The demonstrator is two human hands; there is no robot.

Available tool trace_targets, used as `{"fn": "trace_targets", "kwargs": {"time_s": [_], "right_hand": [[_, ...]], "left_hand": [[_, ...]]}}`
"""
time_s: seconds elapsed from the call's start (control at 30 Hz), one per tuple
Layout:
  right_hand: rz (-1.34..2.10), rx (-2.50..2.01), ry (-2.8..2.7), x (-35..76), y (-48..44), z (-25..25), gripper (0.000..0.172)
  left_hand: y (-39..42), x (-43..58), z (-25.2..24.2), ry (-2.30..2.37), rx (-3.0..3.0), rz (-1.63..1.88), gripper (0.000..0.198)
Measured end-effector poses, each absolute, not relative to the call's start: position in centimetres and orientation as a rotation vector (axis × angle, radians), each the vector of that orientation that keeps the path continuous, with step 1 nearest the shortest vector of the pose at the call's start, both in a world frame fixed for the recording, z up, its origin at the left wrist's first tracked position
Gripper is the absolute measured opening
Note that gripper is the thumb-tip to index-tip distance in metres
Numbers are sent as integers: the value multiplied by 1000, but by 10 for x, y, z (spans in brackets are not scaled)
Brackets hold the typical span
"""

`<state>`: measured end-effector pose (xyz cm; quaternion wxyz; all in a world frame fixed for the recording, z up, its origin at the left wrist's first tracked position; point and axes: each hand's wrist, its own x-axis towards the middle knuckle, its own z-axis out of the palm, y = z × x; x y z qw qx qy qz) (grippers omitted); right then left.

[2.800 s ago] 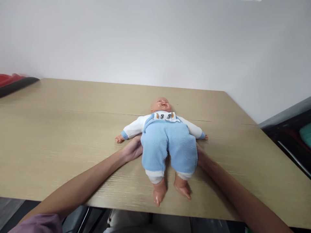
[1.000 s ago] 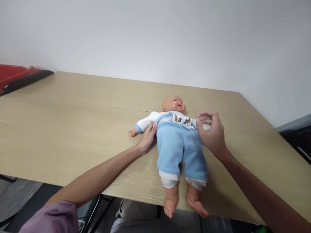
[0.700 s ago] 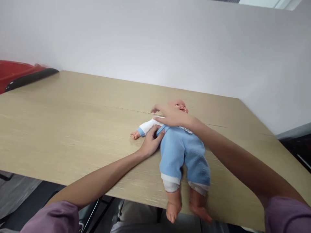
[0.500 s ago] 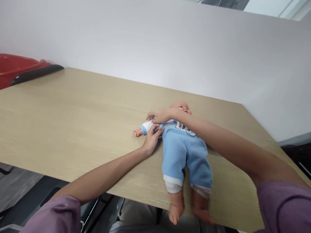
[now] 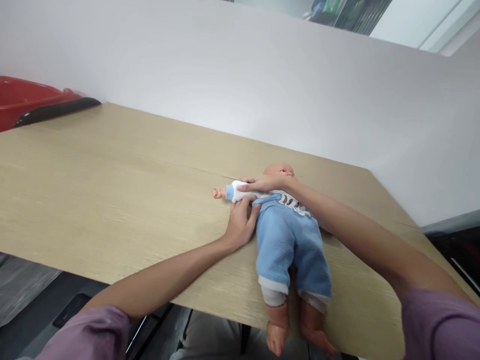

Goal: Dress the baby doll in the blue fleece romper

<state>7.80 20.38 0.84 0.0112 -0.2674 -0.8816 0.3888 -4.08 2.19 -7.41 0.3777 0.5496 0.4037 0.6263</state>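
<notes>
A baby doll [image 5: 279,169] lies on its back, its feet toward me and hanging past the table's near edge. It wears blue overalls [image 5: 275,235] with a printed bib over a white top. My left hand [image 5: 240,222] is closed on the side edge of the overalls near the doll's armpit, thumb against the blue cloth. Across the chest reaches my right hand [image 5: 264,183], its fingers wrapped around the doll's white sleeve [image 5: 240,191] and the upper arm inside it. The doll's small hand [image 5: 217,193] points left. My right forearm hides its other arm.
The doll rests on a light wooden table [image 5: 131,200] set against a white wall [image 5: 187,65]. At the far left stands a red plastic tub [image 5: 30,97] beside a dark curved edge [image 5: 60,110]. A dark chair [image 5: 48,305] is below the near edge.
My right hand has come down onto the doll's sleeve, and the doll's arm has swung upward, away from me. My left hand stays at the overalls' side. The view has shifted slightly.
</notes>
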Motion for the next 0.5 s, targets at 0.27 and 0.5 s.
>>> {"fn": "trace_targets", "kwargs": {"time_s": [0.27,0.5], "right_hand": [[1234,-897,-2467,110,180,35,74],[1140,-710,-2597,128,167,51,46]], "left_hand": [[22,-44,-70,1088,1463,1783,15],[16,-42,-68,1145,1308,1882,16]]}}
